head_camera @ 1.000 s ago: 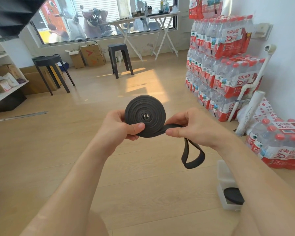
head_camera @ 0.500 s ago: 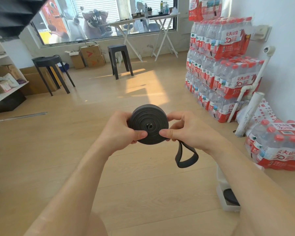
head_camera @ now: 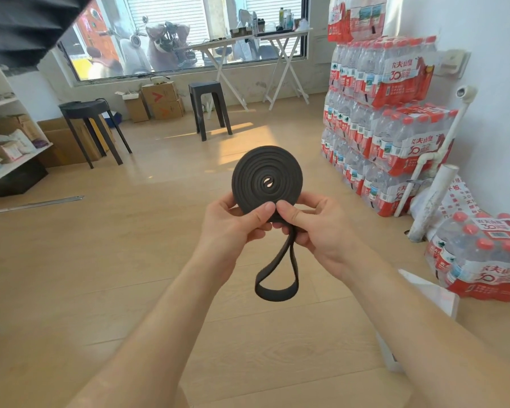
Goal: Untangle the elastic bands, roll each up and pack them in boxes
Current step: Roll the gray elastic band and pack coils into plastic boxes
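Forearms reach in from the bottom edge, and your left hand (head_camera: 233,222) and right hand (head_camera: 315,228) meet out in front with the elastic band (head_camera: 267,181) pinched between them. Both thumbs press the lower front of the coil, fingers curled in behind it, so each hand is closed narrow on the roll, not spread. The coil stands upright, flat face toward you, in mid air well above the floor (head_camera: 130,260).

Compared with a second ago, you've lifted the roll higher and turned it, and your right thumb has come off the tail onto the coil face. The loose tail (head_camera: 274,278) now hangs straight down below your hands instead of trailing off right. Looks to me like only that last loop is left to wind before it's ready to pack.

Count-wise: one band in hand, two hands on it. A white box (head_camera: 430,293) sits on the floor just beside your right forearm, mostly hidden, so I can't tell what's in it now. Farther back, two dark stools (head_camera: 92,113), and stacked packs of bottled water (head_camera: 389,113) along the right wall.
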Demonstrator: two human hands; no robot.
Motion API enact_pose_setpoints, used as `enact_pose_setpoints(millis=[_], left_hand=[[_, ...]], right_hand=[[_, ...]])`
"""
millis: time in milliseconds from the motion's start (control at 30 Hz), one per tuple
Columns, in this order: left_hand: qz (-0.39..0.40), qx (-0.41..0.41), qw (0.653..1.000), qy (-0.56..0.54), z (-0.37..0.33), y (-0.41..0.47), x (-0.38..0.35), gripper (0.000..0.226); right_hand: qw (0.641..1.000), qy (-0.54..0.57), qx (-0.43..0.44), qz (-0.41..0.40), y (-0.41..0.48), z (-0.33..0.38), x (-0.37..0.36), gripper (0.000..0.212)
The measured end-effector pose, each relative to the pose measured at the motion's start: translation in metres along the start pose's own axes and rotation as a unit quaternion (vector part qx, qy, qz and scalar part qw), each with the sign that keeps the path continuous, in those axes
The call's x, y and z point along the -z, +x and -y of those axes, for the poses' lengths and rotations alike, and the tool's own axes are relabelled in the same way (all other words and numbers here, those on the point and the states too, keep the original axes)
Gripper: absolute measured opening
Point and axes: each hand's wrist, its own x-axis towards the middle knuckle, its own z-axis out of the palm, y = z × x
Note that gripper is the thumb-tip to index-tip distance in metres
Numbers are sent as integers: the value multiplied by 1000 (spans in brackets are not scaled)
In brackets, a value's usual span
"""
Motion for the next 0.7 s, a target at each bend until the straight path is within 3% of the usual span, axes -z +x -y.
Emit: enact_pose_setpoints(millis=[67,167,267,400,567,700], left_hand=[[-15,-15,1000,21,-2,2,2,25],[-30,-18,998,54,-7,5,10,21],[-36,4,997,72,-10,8,22,22],[2,17,994,107,-9,7,28,21],[14,29,992,125,-9,10,30,23],[35,28,987,153,-9,12,31,23]], right_hand=[[999,-43,-5,31,-1,2,3,30],[968,-229,-12,104,-2,7,9,56],[939,-329,-14,96,-2,13,13,42],[938,-331,-4,101,-1,17,18,25],[947,-311,12,84,-1,15,17,29],[948,-312,8,62,0,17,20,48]])
